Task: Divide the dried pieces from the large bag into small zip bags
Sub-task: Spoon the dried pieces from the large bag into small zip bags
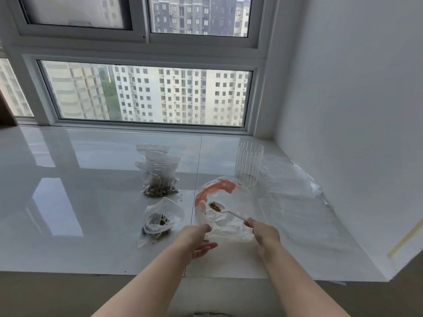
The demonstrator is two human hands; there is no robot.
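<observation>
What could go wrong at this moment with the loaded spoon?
1. The spoon in the right hand is heaped with dried pieces; some may fall while crossing to the small zip bag.
2. That bag lies slumped; it looks hard to fill cleanly.
3. The left hand barely touches the large bag, which may shift.

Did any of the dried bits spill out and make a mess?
Yes, a little. A few dark crumbs lie loose on the white sill beside the pile of filled small bags, and a couple more sit near the front edge. The spoon looks level.
</observation>
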